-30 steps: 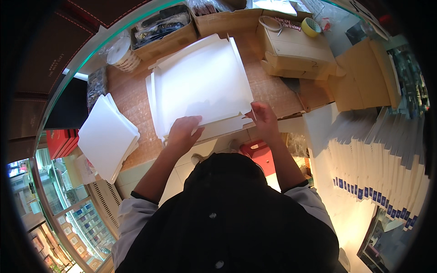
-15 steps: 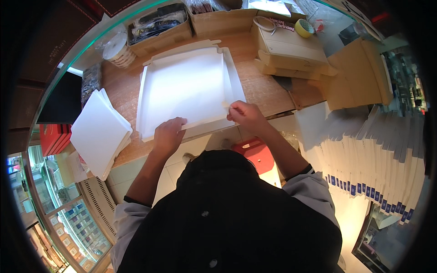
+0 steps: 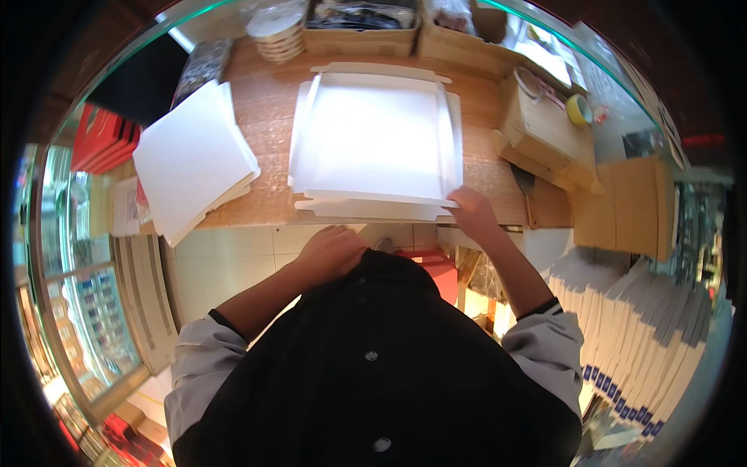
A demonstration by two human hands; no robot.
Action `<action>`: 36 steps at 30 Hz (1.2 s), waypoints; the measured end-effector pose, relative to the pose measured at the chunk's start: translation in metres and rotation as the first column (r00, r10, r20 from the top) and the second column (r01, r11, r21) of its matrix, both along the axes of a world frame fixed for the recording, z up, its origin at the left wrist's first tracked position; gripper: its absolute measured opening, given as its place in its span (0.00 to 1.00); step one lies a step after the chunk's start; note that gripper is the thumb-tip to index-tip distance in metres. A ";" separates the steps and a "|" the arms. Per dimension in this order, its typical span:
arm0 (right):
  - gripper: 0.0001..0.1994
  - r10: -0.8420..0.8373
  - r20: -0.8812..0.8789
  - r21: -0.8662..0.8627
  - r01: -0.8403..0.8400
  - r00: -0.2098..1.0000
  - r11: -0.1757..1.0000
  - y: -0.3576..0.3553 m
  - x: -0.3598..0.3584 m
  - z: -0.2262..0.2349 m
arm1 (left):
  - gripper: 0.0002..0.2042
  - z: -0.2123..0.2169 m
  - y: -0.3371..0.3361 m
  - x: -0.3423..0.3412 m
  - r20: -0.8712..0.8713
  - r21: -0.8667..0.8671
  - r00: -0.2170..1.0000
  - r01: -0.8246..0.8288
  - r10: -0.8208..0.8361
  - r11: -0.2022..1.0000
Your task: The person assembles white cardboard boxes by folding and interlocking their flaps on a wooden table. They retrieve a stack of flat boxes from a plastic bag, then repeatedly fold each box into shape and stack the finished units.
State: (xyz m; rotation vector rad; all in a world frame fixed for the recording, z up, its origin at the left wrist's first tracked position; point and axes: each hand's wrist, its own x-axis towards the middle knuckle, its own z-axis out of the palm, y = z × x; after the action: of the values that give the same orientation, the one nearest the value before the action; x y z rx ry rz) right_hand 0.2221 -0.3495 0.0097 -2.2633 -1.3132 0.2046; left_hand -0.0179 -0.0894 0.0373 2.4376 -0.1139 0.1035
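A white cardboard box blank point(image 3: 377, 132) lies on the wooden table, its narrow side flaps partly raised around a flat middle. At its near right corner, my right hand point(image 3: 473, 214) is closed on the edge, thumb and fingers pinched together. My left hand point(image 3: 333, 251) hangs off the table's front edge, close to my body and apart from the cardboard. Its fingers are turned away and partly hidden, so their grip does not show. To the left rests a stack of white cardboard sheets point(image 3: 194, 152), fanned unevenly.
Brown cartons point(image 3: 545, 128) stand at the right, with a yellow tape roll point(image 3: 578, 110) on top. An open carton point(image 3: 358, 40) and a white spool point(image 3: 276, 31) sit along the back. Many upright white folded boxes point(image 3: 638, 327) fill the lower right. A red stool point(image 3: 436, 272) is below.
My left hand has left the cardboard's near edge and drawn back toward my body. My right hand stays at the near right corner. The head view has turned, shifting the scene.
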 end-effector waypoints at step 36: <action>0.06 0.089 0.220 -0.203 -0.044 0.971 0.978 0.031 -0.033 -0.015 | 0.03 -0.065 0.093 -0.008 -0.182 0.428 0.965 -0.096 0.189 0.899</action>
State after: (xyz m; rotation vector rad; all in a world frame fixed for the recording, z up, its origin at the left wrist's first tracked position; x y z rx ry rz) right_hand 0.1889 -0.3190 -0.0056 -2.4687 -1.5495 0.1034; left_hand -0.0258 0.0034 -0.0277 2.8645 0.1619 -0.1415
